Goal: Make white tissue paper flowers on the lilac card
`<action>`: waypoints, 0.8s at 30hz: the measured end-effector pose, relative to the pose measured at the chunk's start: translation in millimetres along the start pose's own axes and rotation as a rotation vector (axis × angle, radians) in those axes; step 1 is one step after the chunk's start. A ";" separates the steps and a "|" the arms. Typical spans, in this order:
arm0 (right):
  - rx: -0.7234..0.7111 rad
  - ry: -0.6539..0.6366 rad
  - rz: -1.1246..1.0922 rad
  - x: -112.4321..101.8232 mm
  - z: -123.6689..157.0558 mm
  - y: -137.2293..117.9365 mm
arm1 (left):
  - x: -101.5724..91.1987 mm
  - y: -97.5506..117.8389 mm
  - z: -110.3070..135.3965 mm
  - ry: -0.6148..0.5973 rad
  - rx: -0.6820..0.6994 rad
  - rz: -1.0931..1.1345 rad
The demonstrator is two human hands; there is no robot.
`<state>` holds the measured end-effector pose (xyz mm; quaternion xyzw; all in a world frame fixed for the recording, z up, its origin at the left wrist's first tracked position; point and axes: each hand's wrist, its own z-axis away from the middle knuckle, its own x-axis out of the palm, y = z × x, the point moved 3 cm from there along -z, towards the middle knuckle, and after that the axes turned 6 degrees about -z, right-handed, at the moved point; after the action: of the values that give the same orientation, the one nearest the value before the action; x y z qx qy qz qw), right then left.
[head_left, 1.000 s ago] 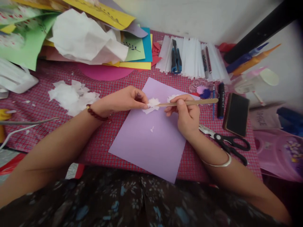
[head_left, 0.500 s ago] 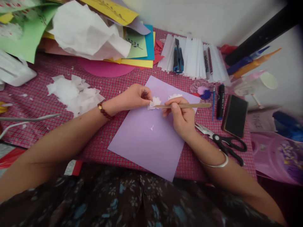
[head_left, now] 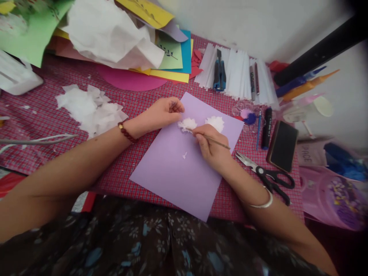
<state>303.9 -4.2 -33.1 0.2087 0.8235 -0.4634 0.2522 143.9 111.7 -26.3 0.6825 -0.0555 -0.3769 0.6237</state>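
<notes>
A sheet of purple paper [head_left: 172, 172] lies on the table with two white clusters of small paper pieces near its top. My right hand [head_left: 214, 149] grips a flat wooden stick [head_left: 217, 142], seen nearly edge-on, whose tip touches the left white paper cluster [head_left: 189, 124]. Just above my right hand sits the right white paper cluster [head_left: 215, 122]. My left hand [head_left: 169, 110] is beside the left cluster, fingers loosely curled, thumb apart, nothing visible in them. A small white scrap [head_left: 184, 155] rests lower on the sheet.
White paper pieces [head_left: 86, 109] are heaped at left. Behind are coloured papers [head_left: 175, 57], crumpled white paper [head_left: 115, 34], and white strips [head_left: 237, 65] under a utility knife [head_left: 220, 74]. Scissors [head_left: 267, 174], a black marker [head_left: 267, 128] and a phone [head_left: 283, 145] lie at right.
My left fingers have come away from the left paper cluster. My right hand has shifted slightly left and down, turning the stick edge-on and uncovering more of the right cluster.
</notes>
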 end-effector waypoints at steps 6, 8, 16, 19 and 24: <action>-0.109 -0.165 0.327 6.2 2.3 -10.7 | -0.4 0.8 0.7 -0.017 -0.045 -0.054; -0.136 -0.208 0.376 5.5 2.1 -13.3 | -0.2 -0.6 -0.5 -0.017 -0.042 -0.066; 0.153 0.154 -0.282 -32.3 2.0 -22.8 | 1.3 -7.4 -4.8 -0.022 -0.033 -0.101; 0.359 0.332 -0.467 -44.0 22.4 -20.0 | -3.1 -4.1 1.8 -0.020 -0.040 -0.081; 0.574 0.441 -0.566 -55.9 64.5 -12.9 | -13.9 9.2 42.0 -0.035 0.136 -0.385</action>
<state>354.6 -72.6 -19.2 0.1307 0.7204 -0.6679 -0.1334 113.2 83.3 -9.3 0.7145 0.0400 -0.4962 0.4916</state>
